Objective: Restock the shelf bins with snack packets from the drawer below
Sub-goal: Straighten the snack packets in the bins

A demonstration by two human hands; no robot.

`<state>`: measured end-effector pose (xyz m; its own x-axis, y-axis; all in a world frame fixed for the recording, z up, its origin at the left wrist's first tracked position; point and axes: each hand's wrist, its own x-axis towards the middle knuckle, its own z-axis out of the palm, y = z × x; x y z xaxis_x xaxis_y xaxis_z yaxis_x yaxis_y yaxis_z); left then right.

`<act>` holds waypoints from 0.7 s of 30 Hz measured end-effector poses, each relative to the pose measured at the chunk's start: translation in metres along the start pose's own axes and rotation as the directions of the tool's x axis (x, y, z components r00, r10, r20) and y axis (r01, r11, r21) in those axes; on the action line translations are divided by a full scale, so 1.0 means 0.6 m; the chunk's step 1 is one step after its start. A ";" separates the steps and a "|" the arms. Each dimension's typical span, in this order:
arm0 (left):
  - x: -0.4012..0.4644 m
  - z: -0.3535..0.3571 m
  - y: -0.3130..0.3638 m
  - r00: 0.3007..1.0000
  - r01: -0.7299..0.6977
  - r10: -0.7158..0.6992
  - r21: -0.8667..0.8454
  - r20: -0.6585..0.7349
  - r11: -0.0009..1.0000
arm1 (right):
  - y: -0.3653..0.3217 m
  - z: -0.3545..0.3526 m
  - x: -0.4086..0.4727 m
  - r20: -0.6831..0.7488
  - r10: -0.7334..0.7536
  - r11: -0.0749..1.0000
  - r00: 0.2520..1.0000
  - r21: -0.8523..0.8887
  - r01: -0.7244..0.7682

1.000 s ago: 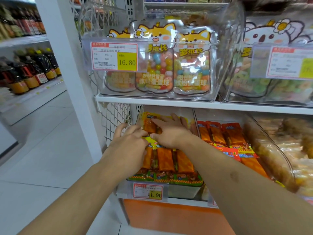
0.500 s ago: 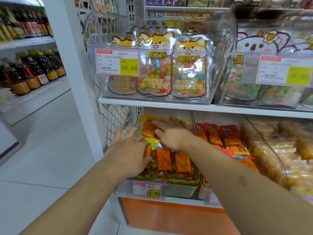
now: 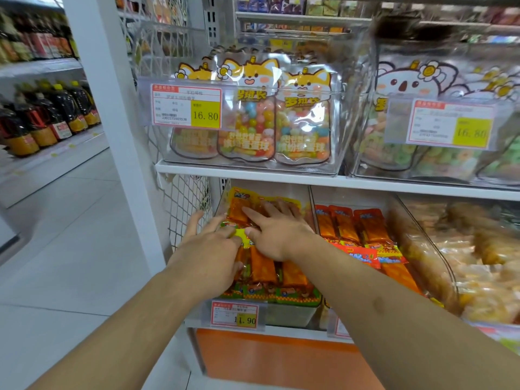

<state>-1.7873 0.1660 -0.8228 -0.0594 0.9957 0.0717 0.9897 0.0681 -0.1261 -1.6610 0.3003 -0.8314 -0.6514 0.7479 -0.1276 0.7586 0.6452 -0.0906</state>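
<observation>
A clear shelf bin [image 3: 292, 315] on the lower shelf holds several orange snack packets [image 3: 263, 270] with green and yellow ends. My left hand [image 3: 209, 249] lies flat on the packets at the bin's left side, fingers stretched toward the wire mesh. My right hand [image 3: 277, 230] presses flat on the packets further back, fingers spread, its thumb beside a yellow packet end [image 3: 242, 237]. The drawer front [image 3: 281, 358] below the shelf is orange.
A neighbouring bin [image 3: 363, 229] holds orange and red packets; further right is a bin of pale wrapped snacks [image 3: 484, 266]. Candy bags [image 3: 277, 116] fill bins on the upper shelf. A white upright [image 3: 112, 114] and wire mesh [image 3: 185, 204] stand left. Bottles [image 3: 42, 116] line the far-left shelves.
Both hands stay pressed on the packets in the left bin, sliding slightly deeper. The view has drifted a little down and to the right.
</observation>
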 end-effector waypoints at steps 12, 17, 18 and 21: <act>-0.003 -0.003 0.010 0.998 -0.040 0.034 -0.136 -0.045 0.990 | -0.018 0.008 -0.032 0.008 0.182 0.975 0.983 0.130 -0.181; -0.005 -0.003 0.018 0.999 -0.047 0.050 -0.147 0.011 0.988 | -0.018 -0.012 -0.067 -0.130 0.101 0.966 0.986 0.250 -0.066; -0.006 -0.004 0.019 0.999 -0.047 0.049 -0.152 0.011 0.987 | -0.018 -0.018 -0.086 -0.200 0.059 0.962 0.978 0.272 -0.002; -0.007 -0.008 0.029 0.998 -0.061 0.060 -0.158 -0.011 0.986 | -0.009 -0.026 -0.156 -0.344 -0.044 0.985 0.938 0.142 0.099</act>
<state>-1.7690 0.1630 -0.8205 0.0012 0.9972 0.0750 0.9996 -0.0032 0.0275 -1.6042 0.2293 -0.8037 -0.6496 0.7264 0.2246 0.6848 0.6873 -0.2421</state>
